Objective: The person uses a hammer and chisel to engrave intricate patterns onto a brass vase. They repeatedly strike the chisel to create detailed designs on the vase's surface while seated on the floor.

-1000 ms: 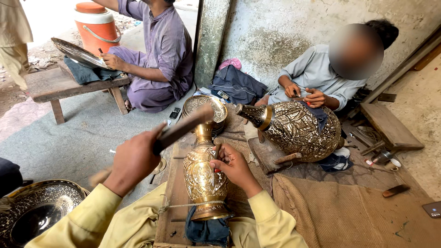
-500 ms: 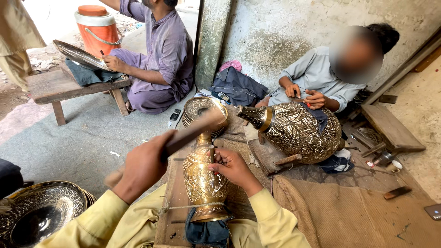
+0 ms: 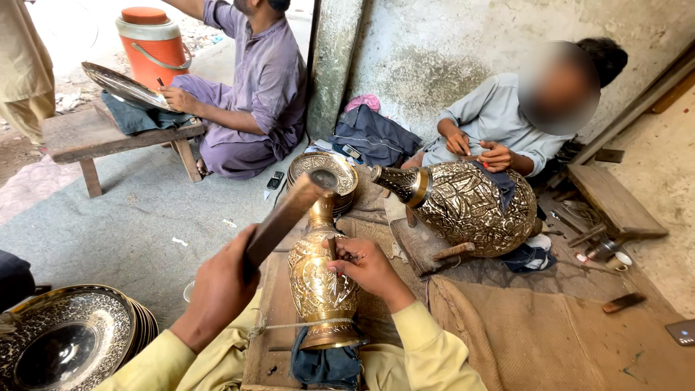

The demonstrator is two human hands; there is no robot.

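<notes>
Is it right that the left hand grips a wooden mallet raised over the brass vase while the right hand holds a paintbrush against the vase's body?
Not quite. The head view shows the right hand holding a small metal chisel, not a paintbrush, against the brass vase. The left hand does grip the wooden mallet raised over it.

Small brass vase (image 3: 318, 289), engraved all over, is stood upright on a wooden board, tied down by a cord around its foot, dark cloth below. Thin chisel (image 3: 332, 250) is pressed against its shoulder. Flat wooden mallet (image 3: 284, 217) is held raised, tilted, beside the vase neck.
</notes>
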